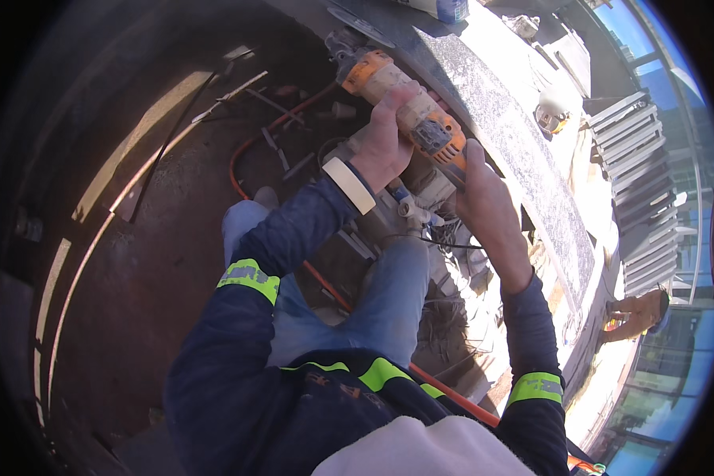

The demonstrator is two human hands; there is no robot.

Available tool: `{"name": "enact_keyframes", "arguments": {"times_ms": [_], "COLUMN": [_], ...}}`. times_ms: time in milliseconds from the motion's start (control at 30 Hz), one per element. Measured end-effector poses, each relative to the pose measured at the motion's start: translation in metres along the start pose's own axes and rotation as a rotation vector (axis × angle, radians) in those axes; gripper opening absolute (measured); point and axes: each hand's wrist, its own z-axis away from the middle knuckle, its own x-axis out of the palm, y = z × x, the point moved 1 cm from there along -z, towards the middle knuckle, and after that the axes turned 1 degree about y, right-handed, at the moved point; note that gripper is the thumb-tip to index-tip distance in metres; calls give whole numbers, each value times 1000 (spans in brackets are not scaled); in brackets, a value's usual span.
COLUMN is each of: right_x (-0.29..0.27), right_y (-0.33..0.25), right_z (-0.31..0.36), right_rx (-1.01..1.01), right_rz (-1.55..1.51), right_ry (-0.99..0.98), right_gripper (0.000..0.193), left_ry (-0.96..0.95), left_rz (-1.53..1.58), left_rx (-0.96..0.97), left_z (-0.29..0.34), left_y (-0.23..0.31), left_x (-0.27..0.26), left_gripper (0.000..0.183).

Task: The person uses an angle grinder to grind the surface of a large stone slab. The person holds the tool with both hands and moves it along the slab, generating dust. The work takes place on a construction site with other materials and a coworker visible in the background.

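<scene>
Both of my hands are on a dusty orange and grey angle grinder, held tilted with its head away from me to the upper left. My left hand wraps the middle of its body; a pale band circles that wrist. At the rear end, my right hand closes around the handle. A thin grey disc shows by the grinder's head, close to the long speckled slab. Whether the disc touches the slab I cannot tell.
An orange hose runs across the floor and past my legs. Metal rods and bars lie scattered ahead. A white pipe fitting sits between my knees and the slab. Slatted grey pieces stand at the right, near a brown boot-like object.
</scene>
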Motion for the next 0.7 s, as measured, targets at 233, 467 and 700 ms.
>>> {"name": "enact_keyframes", "arguments": {"times_ms": [233, 467, 700], "right_x": [3, -10, -11], "right_y": [14, 8, 11], "right_z": [13, 18, 21], "right_rx": [-29, 23, -33], "right_rz": [-42, 171, 161], "right_ry": [32, -3, 50], "right_gripper": [62, 62, 65], "left_ry": [1, -5, -7], "left_rz": [-29, -26, -76], "left_rx": [-8, 8, -4], "left_z": [14, 13, 15], "left_y": [-10, -18, -21], "left_x": [8, 4, 3], "left_gripper": [55, 55, 58]}}
